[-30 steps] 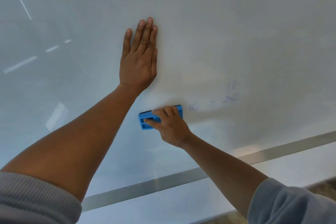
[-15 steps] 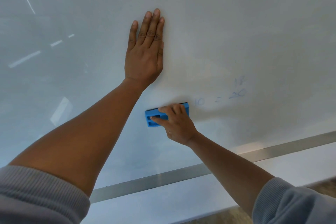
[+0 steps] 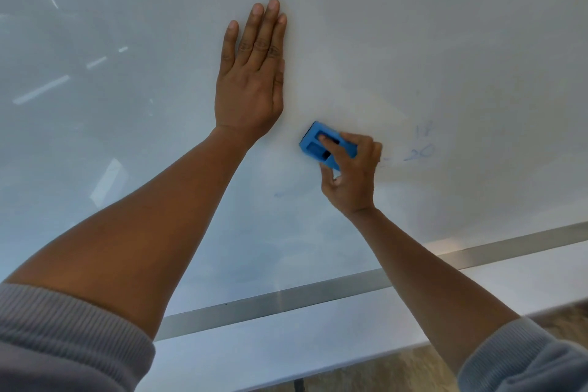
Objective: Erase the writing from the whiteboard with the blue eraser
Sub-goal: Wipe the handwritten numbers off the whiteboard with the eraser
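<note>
The whiteboard (image 3: 413, 25) fills most of the view. My left hand (image 3: 251, 83) lies flat on it with straight fingers. To its lower right, my right hand (image 3: 350, 172) grips the blue eraser (image 3: 319, 146) and holds it against the board, tilted, with my index finger along its back. Faint blue writing (image 3: 420, 145), two small numbers one above the other, is just right of my right hand. A small blue smudge (image 3: 280, 193) sits below and left of the eraser.
A metal strip (image 3: 286, 296) runs along the board's lower edge, with a white ledge (image 3: 318, 344) under it. Brown floor (image 3: 397, 372) shows at the bottom right. Light reflections streak the board's left side.
My right hand moved the eraser right and upward, tilting it. The "10" that stood beside it is no longer visible. My left hand stays flat on the board.
</note>
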Available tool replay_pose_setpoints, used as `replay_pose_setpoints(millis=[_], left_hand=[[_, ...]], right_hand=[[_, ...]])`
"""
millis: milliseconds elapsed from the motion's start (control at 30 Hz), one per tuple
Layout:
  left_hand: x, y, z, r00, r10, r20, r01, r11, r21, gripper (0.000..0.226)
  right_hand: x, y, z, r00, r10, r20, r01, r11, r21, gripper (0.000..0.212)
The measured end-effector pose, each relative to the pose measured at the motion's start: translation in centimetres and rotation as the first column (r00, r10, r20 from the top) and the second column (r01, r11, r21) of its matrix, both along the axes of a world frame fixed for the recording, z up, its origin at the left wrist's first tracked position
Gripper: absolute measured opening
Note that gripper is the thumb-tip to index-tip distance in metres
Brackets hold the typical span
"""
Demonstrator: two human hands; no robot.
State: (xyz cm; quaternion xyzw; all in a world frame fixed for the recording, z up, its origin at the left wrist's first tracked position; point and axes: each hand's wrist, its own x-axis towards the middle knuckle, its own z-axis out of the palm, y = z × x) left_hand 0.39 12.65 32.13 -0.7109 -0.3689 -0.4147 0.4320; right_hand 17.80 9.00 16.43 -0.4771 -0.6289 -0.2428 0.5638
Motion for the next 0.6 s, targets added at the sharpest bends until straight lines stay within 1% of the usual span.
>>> replay_pose_setpoints(millis=[67, 100, 133, 167, 233, 267, 333, 367, 433, 467, 500, 600], left_hand=[[0.0, 0.0, -0.1, 1.000, -0.008, 0.009, 0.008, 1.000, 0.002, 0.050], [0.1, 0.0, -0.1, 1.000, -0.015, 0.019, 0.015, 1.000, 0.008, 0.050], [0.3, 0.0, -0.2, 0.999, -0.020, 0.032, 0.020, 1.000, 0.016, 0.051], [0.5, 0.0, -0.3, 0.999, -0.027, 0.045, 0.026, 0.999, 0.024, 0.051], [0.8, 0.1, -0.4, 0.997, -0.041, 0.068, 0.039, 0.999, 0.035, 0.053], [1.0, 0.2, -0.5, 0.996, -0.043, 0.078, 0.040, 0.998, 0.040, 0.053], [1.1, 0.2, -0.6, 0.995, -0.041, 0.091, 0.037, 0.998, 0.046, 0.054], [1.1, 0.2, -0.7, 0.995, -0.043, 0.089, 0.039, 0.998, 0.045, 0.054], [0.9, 0.2, -0.8, 0.996, -0.049, 0.077, 0.046, 0.998, 0.040, 0.054], [0.9, 0.2, -0.7, 0.996, -0.047, 0.070, 0.044, 0.998, 0.039, 0.053], [0.8, 0.3, -0.7, 0.997, -0.044, 0.067, 0.041, 0.998, 0.038, 0.053], [1.0, 0.4, -0.7, 0.996, -0.036, 0.087, 0.031, 0.998, 0.056, 0.053]], right_hand=[[-0.5, 0.0, 0.0, 0.992, -0.010, -0.122, 0.013, 1.000, 0.021, 0.054], [-0.8, 0.0, -0.2, 0.989, -0.015, -0.145, 0.020, 0.999, 0.028, 0.054], [-1.1, -0.1, -0.5, 0.991, -0.015, -0.134, 0.019, 0.999, 0.027, 0.053], [-1.3, -0.1, -0.9, 0.996, -0.005, -0.087, 0.006, 1.000, 0.014, 0.054], [-1.7, -0.4, -2.4, 0.994, 0.052, 0.094, -0.048, 0.998, -0.042, 0.056], [-2.0, -0.7, -3.5, 0.974, 0.096, 0.207, -0.081, 0.994, -0.078, 0.055], [-2.3, -1.0, -5.7, 0.884, 0.169, 0.436, -0.112, 0.982, -0.155, 0.053], [-2.3, -1.0, -6.5, 0.829, 0.194, 0.525, -0.110, 0.976, -0.187, 0.055], [-2.1, -1.1, -7.3, 0.757, 0.208, 0.619, -0.102, 0.974, -0.203, 0.057], [-1.9, -1.0, -7.1, 0.744, 0.198, 0.638, -0.099, 0.977, -0.187, 0.056], [-1.7, -0.9, -6.6, 0.752, 0.183, 0.634, -0.099, 0.981, -0.166, 0.056], [-2.0, -0.5, -3.3, 0.865, 0.117, 0.488, -0.092, 0.993, -0.076, 0.051]])
